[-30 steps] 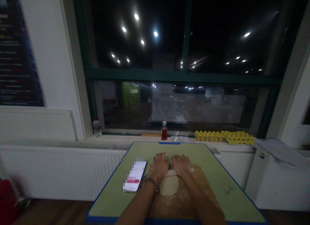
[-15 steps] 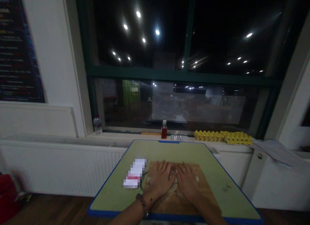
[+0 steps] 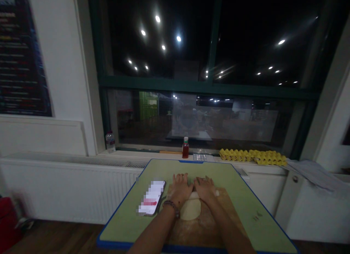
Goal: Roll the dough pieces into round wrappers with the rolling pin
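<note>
A flattened round of dough [image 3: 190,209] lies on a floured wooden board [image 3: 197,232]. Across its far edge runs a pale rolling pin [image 3: 194,195], mostly hidden under my hands; one end shows past my right hand. My left hand [image 3: 181,186], with a beaded bracelet on the wrist, rests palm down over the pin's left part, fingers stretched forward. Beside it, my right hand [image 3: 204,188] lies palm down over the pin's right part, its fingers also reaching forward. Both hands press from above rather than wrap round the pin.
The board rests on a green table [image 3: 153,228] with a blue rim. A phone [image 3: 152,197] with a blurred screen lies left of the board. On the sill stand a bottle of red liquid [image 3: 185,148], a clear bottle [image 3: 110,142] and yellow egg trays [image 3: 251,156].
Both hands have moved forward, away from me, with the rolling pin under them. The dough round, mostly covered before, now shows between my forearms.
</note>
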### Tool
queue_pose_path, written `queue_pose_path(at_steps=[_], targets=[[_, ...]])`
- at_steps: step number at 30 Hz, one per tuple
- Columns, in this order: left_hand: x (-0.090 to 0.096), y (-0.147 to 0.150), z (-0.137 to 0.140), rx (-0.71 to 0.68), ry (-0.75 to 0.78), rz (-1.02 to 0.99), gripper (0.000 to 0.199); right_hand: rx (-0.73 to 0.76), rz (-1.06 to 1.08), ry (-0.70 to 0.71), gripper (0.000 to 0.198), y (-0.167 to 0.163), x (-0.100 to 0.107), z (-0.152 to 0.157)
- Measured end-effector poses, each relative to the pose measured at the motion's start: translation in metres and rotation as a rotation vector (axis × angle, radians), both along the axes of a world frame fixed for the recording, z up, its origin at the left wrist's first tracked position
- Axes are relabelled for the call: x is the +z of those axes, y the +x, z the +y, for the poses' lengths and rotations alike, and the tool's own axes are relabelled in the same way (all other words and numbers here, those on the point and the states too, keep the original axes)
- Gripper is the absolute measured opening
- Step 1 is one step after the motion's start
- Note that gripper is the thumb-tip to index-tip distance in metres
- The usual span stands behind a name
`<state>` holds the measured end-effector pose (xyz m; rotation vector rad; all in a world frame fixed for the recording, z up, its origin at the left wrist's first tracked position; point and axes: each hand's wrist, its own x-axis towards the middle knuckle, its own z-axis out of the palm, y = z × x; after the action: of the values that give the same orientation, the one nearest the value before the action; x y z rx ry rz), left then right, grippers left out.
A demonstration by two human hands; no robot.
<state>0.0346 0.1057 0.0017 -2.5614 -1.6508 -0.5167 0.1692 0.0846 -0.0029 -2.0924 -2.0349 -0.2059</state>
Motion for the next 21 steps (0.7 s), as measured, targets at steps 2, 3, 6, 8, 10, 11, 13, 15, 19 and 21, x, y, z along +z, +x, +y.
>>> queue_pose_path(at_steps=[2, 3, 6, 8, 10, 11, 13, 15, 19, 21], targets=[[-0.003, 0.0, -0.005, 0.003, 0.01, -0.005, 0.05, 0.045, -0.019, 0.003, 0.04, 0.0, 0.001, -0.007], [-0.004, 0.0, -0.009, -0.005, 0.023, -0.01, 0.048, 0.066, -0.027, 0.007, 0.041, 0.0, 0.0, -0.013], [-0.009, -0.002, -0.027, -0.105, 0.063, -0.018, 0.043, 0.098, -0.026, 0.008, 0.044, 0.003, -0.007, -0.034], [-0.012, -0.005, -0.042, -0.15, 0.08, -0.046, 0.041, 0.126, -0.022, 0.015, 0.047, 0.007, -0.015, -0.05], [-0.013, -0.009, -0.055, -0.201, 0.103, -0.089, 0.039, 0.176, -0.009, 0.07, 0.048, 0.01, -0.023, -0.064], [-0.014, -0.011, -0.06, -0.225, 0.114, -0.112, 0.039, 0.181, -0.004, 0.088, 0.049, 0.011, -0.025, -0.069], [-0.014, -0.013, -0.063, -0.257, 0.127, -0.137, 0.038, 0.164, 0.01, 0.106, 0.05, 0.011, -0.027, -0.074], [-0.013, -0.012, -0.059, -0.252, 0.122, -0.125, 0.037, 0.14, 0.014, 0.1, 0.05, 0.01, -0.024, -0.071], [-0.01, -0.004, -0.036, -0.156, 0.11, -0.04, 0.041, 0.108, -0.029, 0.015, 0.047, 0.004, -0.011, -0.042], [-0.007, 0.0, -0.023, -0.096, 0.111, -0.009, 0.045, 0.059, -0.016, -0.026, 0.046, 0.002, -0.005, -0.026]])
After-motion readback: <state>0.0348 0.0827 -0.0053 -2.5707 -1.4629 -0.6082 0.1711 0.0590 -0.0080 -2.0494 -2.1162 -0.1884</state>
